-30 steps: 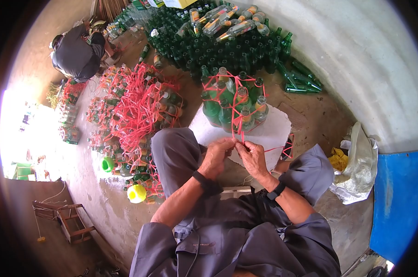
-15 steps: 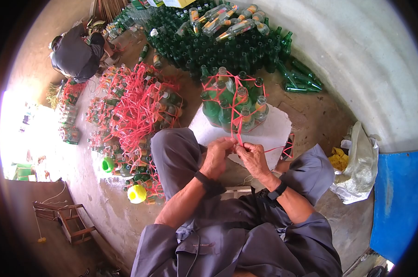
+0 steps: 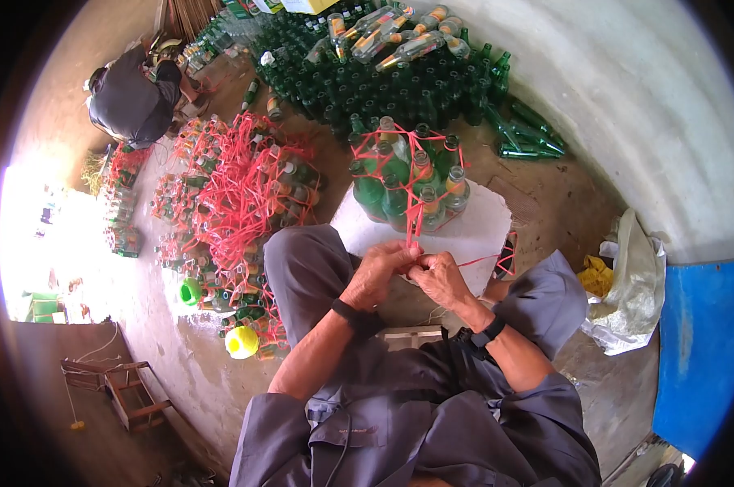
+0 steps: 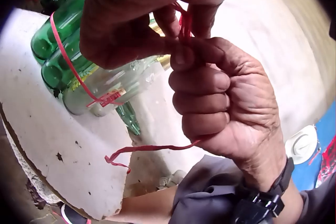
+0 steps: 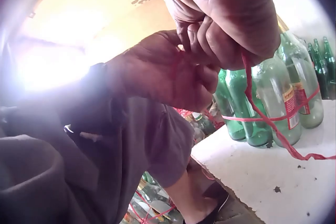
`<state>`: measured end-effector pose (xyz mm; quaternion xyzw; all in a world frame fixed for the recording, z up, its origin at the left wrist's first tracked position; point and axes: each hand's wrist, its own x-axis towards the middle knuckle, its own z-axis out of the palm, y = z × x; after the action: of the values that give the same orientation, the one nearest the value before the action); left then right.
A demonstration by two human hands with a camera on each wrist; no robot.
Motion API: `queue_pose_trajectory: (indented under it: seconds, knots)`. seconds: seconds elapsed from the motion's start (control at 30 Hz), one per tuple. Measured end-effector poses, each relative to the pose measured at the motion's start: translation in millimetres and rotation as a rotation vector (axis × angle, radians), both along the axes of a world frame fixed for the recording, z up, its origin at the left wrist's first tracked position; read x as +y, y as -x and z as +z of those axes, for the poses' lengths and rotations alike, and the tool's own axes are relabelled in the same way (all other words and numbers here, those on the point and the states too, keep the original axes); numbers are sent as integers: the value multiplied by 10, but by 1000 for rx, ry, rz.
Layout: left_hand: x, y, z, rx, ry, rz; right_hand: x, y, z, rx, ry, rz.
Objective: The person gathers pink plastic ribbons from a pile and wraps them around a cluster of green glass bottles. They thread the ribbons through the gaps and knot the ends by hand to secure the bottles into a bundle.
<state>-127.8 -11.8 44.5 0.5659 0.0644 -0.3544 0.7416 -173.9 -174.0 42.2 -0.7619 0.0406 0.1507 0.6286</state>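
A bundle of green and clear glass bottles stands upright on a white board, with red plastic string round the bodies and laced among the necks. Strands run from the necks to both hands, just in front of the bundle. My left hand pinches the string between thumb and fingers. Against its fingertips, my right hand also pinches the string, its other fingers curled into the palm. A loose tail trails from the right hand over the board. The crossing of strands is mostly hidden by the fingers.
Many string-tied bottles crowd the floor at left. Behind the board stands a mass of green bottles, with others lying on top. Fallen bottles lie by the wall. A white sack sits at right; another person crouches at far left.
My hands have come closer together, the right one turning inward over the fingertips of the left. The red strands between the hands and the bundle are drawn closer together. The bottles stay standing.
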Motion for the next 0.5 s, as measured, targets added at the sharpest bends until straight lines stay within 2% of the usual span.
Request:
queue_pose_trajectory:
  seconds: [0.17, 0.3, 0.37, 0.4, 0.47, 0.5]
  knots:
    - [-28, -14, -44, -12, -31, 27, 40, -4, -72, -102, -43, -31]
    - [-39, -31, -47, -8, -50, 74, 19, 8, -110, -67, 8, 8]
    - [-43, -28, -61, 4, -33, 97, 35, 34, -282, -329, 78, 34]
    - [-43, -28, -75, 16, -15, 120, 38, 37, -227, -330, 78, 35]
    - [-39, -31, -129, 29, -7, 134, 43, 50, -107, -97, -81, -49]
    - [-35, -33, -171, 42, 1, 145, 48, 50, -107, -98, -82, -48]
